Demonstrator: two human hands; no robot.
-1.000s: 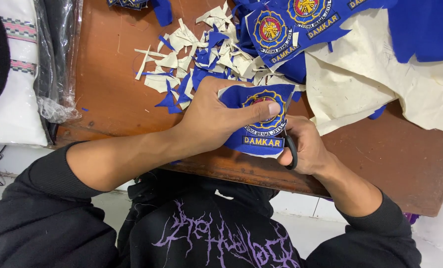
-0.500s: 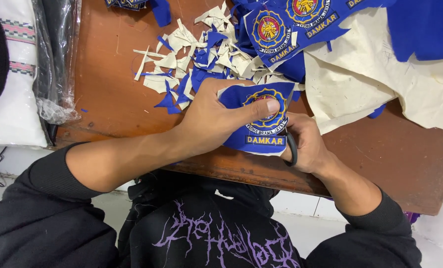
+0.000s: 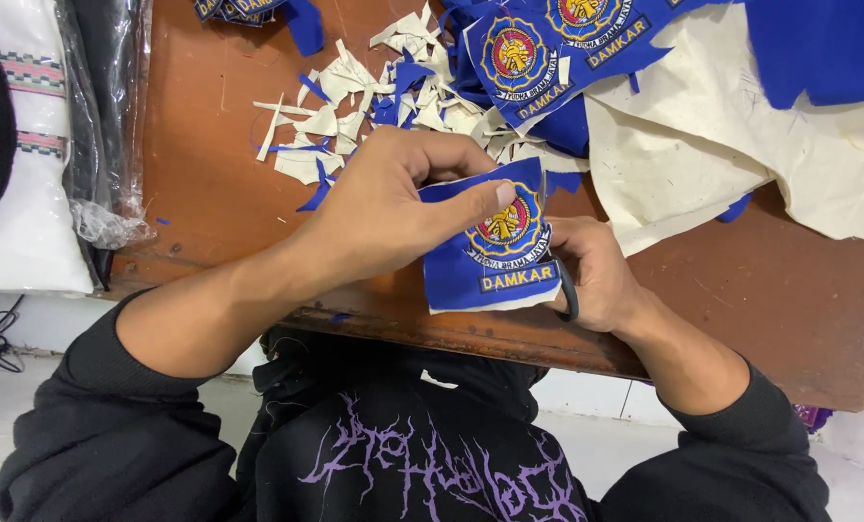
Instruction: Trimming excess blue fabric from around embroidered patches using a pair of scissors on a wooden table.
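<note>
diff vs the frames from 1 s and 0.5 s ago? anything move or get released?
Almost nothing. The left hand keeps its grip on the blue embroidered patch, thumb across the emblem, and the patch looks turned only slightly, if at all. The right hand stays at the patch's right edge with the black scissor handle. Nothing released. Scrap pile, cream cloth and wooden table unchanged.

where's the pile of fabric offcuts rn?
Head view, upper middle: the pile of white and blue offcuts lies on the brown table, just beyond the left hand and left of the uncut blue patches.
</note>
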